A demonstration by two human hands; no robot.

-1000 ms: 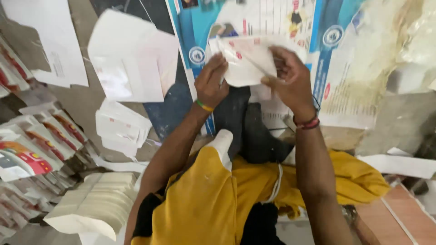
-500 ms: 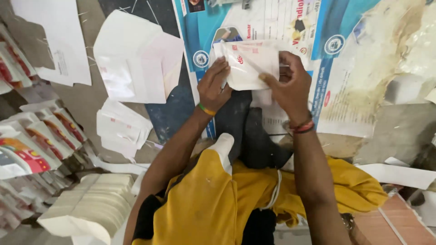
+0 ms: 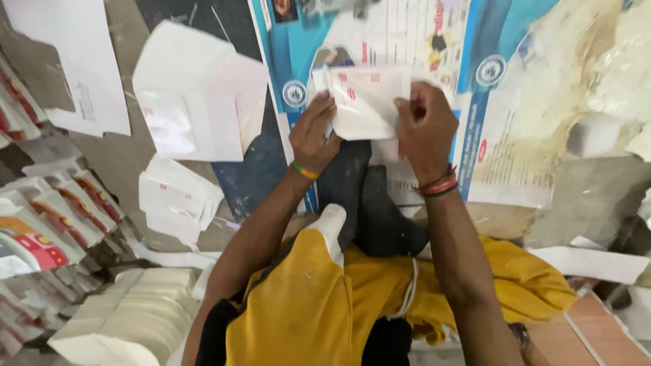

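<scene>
Both hands hold one white paper packet with red print (image 3: 369, 102) above my feet, over a blue and white printed poster (image 3: 468, 81) spread on the floor. My left hand (image 3: 313, 132) pinches its left edge and wears a green and orange band at the wrist. My right hand (image 3: 426, 129) grips its right edge with fingers curled, and has red and black bands at the wrist. I sit in yellow trousers (image 3: 325, 305) with dark socks (image 3: 369, 203) pointing forward.
A pile of white folded packets (image 3: 196, 102) lies at upper left, a smaller one (image 3: 176, 200) below it. Printed red and white pouches (image 3: 47, 217) fan along the left edge. A thick white stack (image 3: 129, 325) sits at lower left. A brown board (image 3: 590, 332) lies at lower right.
The packet has stayed in both hands. My right hand has closed more tightly on its right edge, and the view has shifted slightly.
</scene>
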